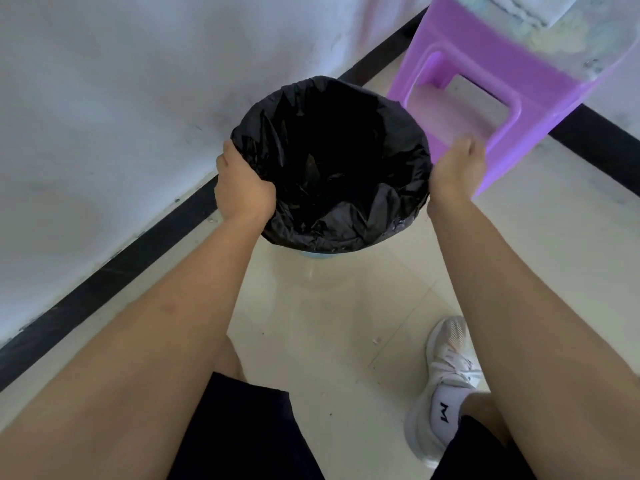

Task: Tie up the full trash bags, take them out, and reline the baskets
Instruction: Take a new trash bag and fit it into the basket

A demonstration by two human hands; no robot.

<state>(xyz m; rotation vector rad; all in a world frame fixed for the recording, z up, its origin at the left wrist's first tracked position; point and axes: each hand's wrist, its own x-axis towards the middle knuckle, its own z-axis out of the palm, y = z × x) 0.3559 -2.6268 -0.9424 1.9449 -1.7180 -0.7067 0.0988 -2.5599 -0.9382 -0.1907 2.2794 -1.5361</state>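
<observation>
A black trash bag lines a small basket standing on the floor by the wall; its mouth is spread open and folded over the rim. Only a pale blue sliver of the basket shows under the bag's near edge. My left hand grips the bag's folded edge on the left side of the rim. On the right side, my right hand holds the bag's edge, its fingers curled down out of sight behind the rim. The bag's inside looks dark and crumpled; I cannot tell what it holds.
A purple plastic stool stands just right of the basket, close to my right hand. A white wall with a black baseboard runs along the left. Pale floor tiles lie in front; my white sneaker is at lower right.
</observation>
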